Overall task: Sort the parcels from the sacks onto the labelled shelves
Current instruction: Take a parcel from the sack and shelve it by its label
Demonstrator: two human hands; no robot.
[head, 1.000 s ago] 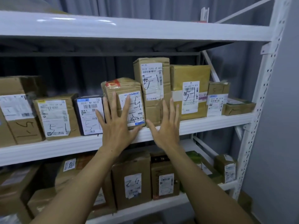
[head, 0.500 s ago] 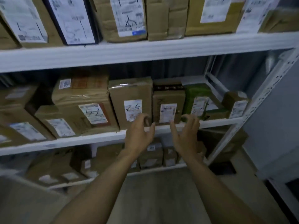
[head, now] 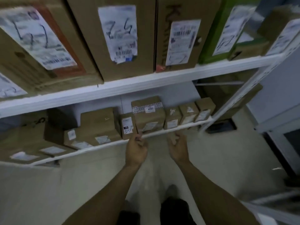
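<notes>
My left hand (head: 137,147) and my right hand (head: 177,146) hang empty in front of the bottom shelf (head: 162,133), fingers loosely curled, a little apart from each other. Behind them on that shelf stand small brown parcels; the tallest (head: 148,114) has a striped tape band and a white sticker. Above, a white shelf (head: 146,80) carries large cardboard parcels with white labels, one marked in black pen (head: 120,32), and a green box (head: 215,30) at the right. Neither hand touches a parcel.
The rack's white upright (head: 240,93) slants down at the right. A dark object (head: 220,126) lies on the pale floor beside it. My dark shoes (head: 175,210) show at the bottom. A grey wall (head: 276,78) closes the right side.
My view has swung down from the upper shelves to the lowest one. Both hands left the parcels they pressed on the higher shelf and dropped, empty, to the bottom shelf's level.
</notes>
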